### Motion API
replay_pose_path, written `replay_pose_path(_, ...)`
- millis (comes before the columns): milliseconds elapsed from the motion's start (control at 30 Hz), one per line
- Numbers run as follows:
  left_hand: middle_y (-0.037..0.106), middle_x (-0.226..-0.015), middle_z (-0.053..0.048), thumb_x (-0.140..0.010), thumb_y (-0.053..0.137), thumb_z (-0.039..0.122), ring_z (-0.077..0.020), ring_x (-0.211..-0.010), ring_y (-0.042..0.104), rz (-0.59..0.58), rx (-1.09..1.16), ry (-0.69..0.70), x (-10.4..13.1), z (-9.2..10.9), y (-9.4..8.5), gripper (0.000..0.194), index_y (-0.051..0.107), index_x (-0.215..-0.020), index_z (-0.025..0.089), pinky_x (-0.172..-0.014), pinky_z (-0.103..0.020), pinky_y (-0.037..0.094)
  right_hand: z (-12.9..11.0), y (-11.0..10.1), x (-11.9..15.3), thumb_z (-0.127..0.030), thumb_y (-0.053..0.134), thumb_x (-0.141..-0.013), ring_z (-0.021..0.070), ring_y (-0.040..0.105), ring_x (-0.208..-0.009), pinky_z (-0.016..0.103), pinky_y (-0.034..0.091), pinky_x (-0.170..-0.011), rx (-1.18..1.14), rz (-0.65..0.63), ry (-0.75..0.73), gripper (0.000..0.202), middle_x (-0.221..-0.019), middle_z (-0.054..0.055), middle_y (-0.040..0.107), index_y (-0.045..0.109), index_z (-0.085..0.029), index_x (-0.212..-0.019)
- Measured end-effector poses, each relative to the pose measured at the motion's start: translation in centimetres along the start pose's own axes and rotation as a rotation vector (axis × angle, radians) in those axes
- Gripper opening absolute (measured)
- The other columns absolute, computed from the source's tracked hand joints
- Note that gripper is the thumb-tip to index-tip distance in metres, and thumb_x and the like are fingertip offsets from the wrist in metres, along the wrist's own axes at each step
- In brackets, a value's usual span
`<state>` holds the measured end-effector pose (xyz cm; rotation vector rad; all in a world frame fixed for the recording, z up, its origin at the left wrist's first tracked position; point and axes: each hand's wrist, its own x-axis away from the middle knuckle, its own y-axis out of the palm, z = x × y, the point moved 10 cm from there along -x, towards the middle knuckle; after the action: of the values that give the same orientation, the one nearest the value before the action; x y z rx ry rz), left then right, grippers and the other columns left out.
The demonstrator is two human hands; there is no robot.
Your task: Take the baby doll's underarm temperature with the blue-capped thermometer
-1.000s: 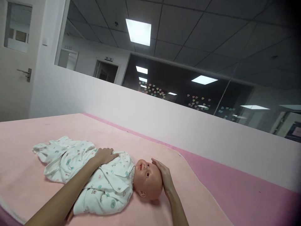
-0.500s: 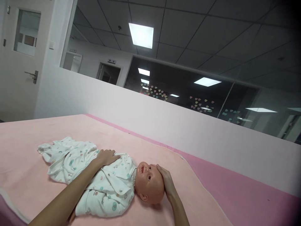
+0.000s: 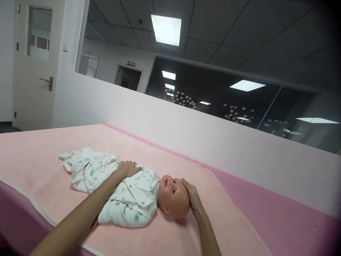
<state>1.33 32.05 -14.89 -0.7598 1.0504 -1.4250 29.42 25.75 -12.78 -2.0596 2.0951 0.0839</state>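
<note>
Two bare hands rest on a plastic baby doll in a white printed sleepsuit [image 3: 128, 199], which lies on its back on a pale pink blanket [image 3: 39, 160] spread over a deeper pink padded surface [image 3: 279, 224]. The left hand [image 3: 127, 169] lies flat and open on the doll's chest, gripping nothing, its forearm crossing and hiding part of the doll's near side. The right hand [image 3: 192, 199] is cupped loosely open against the crown of the doll's bare head [image 3: 174, 199]; its palm is hidden behind the head, so how firmly it presses cannot be told. The doll's arms and feet are lost inside the rumpled cloth. Both forearms are cut off at the bottom edge. Behind runs a low white partition wall [image 3: 186, 131], with a dim glass-walled room beyond.
</note>
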Motion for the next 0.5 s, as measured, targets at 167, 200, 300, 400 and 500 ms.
replay_pose_path(167,0.054,-0.124,-0.015,-0.076,0.04,0.055,-0.0337,-0.115,0.048,0.027,0.07,0.035,0.7,1.5,-2.0,0.059,0.052,-0.118,0.016,-0.098,-0.052,0.031,-0.2,-0.1,0.0,-0.053,0.06,-0.068,0.025,0.057,-0.101,0.035,0.041,-0.091,0.022,0.008,-0.022,0.051,-0.104,0.009,0.065,0.067,-0.011,-0.096)
replay_pose_path(200,0.049,-0.13,-0.013,-0.077,0.042,0.051,-0.0305,-0.121,0.043,0.067,0.114,0.086,1.7,2.8,-3.5,0.058,0.046,-0.124,0.018,-0.102,-0.049,0.029,-0.1,0.2,0.0,-0.053,0.06,-0.068,0.025,0.059,-0.098,0.035,0.042,-0.09,0.017,-0.014,-0.008,0.052,-0.101,0.01,0.066,0.067,-0.011,-0.097)
replay_pose_path(300,0.042,-0.136,-0.007,-0.08,0.044,0.047,-0.023,-0.124,0.04,0.346,0.488,0.454,8.6,8.7,-11.6,0.056,0.038,-0.13,0.023,-0.103,-0.038,0.036,-0.1,0.1,0.1,-0.053,0.06,-0.068,0.0245,0.06,-0.094,0.034,0.044,-0.087,0.005,0.006,0.006,0.051,-0.096,0.009,0.067,0.067,-0.01,-0.096)
replay_pose_path(400,0.044,-0.136,-0.004,-0.073,0.058,0.046,-0.0251,-0.126,0.039,0.565,0.78,0.911,19.1,13.2,-19.2,0.069,0.032,-0.134,0.026,-0.103,-0.037,0.039,-0.5,0.2,0.4,-0.052,0.059,-0.069,0.0238,0.061,-0.092,0.033,0.044,-0.085,0.011,0.011,0.001,0.048,-0.096,0.009,0.067,0.068,-0.011,-0.092)
replay_pose_path(500,0.04,-0.135,0.014,-0.084,0.035,0.051,-0.0219,-0.134,0.019,0.673,1.015,0.983,25.0,12.9,-23.2,0.051,0.018,-0.132,0.047,-0.106,-0.04,0.031,-1.6,0.5,0.9,-0.049,0.059,-0.07,0.0218,0.062,-0.087,0.031,0.046,-0.082,0.026,0.007,-0.05,0.044,-0.089,0.009,0.068,0.069,-0.01,-0.088)
